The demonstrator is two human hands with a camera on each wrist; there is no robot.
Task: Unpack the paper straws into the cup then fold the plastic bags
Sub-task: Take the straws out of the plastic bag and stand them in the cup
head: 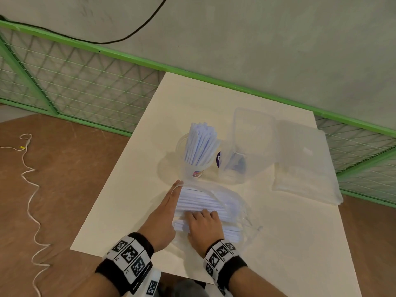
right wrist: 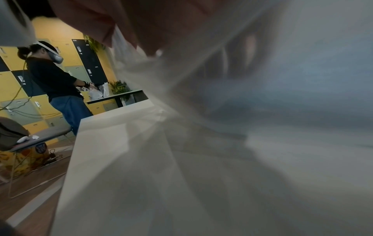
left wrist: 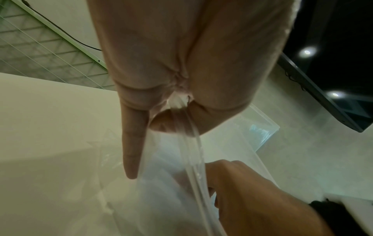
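Observation:
A clear plastic bag [head: 243, 213] lies on the cream table [head: 120, 211], with a bundle of white paper straws [head: 205, 202] inside it. My left hand [head: 173, 196] lies along the bag's left end. In the left wrist view its thumb [left wrist: 167, 123] pinches the bag's rim [left wrist: 193, 143] while one finger [left wrist: 133, 143] points straight out. My right hand [head: 201, 217] curls its fingers over the straws at the bag's mouth. Plastic blurs the right wrist view. Behind the bag, a clear cup [head: 197, 168] holds many upright straws [head: 200, 142].
A clear plastic box [head: 248, 144] stands to the right of the cup. A stack of flat plastic bags [head: 306, 168] lies at the table's right edge. A green mesh fence [head: 85, 82] runs behind the table. A white cord [head: 30, 189] trails on the floor.

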